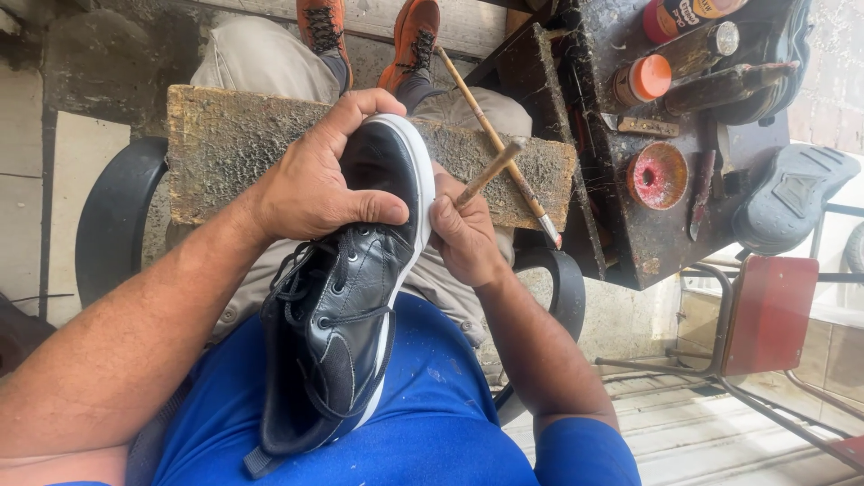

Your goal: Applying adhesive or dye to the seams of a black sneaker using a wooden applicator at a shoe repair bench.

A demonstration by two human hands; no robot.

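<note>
A black lace-up shoe [346, 315] with a white sole edge rests against my blue shirt, toe pointing away. My left hand [310, 180] grips its toe end, thumb across the upper. My right hand [463, 234] presses against the white sole edge and holds a short wooden-handled tool [490, 171] angled up to the right. Under the shoe, a worn wooden board [234, 148] lies across my lap.
A long thin stick [495, 139] lies on the board. To the right, a stained black work stand [630, 234] carries glue bottles [643, 79], a red lid [657, 175] and a loose black sole [792, 198]. A red stool [769, 315] stands lower right.
</note>
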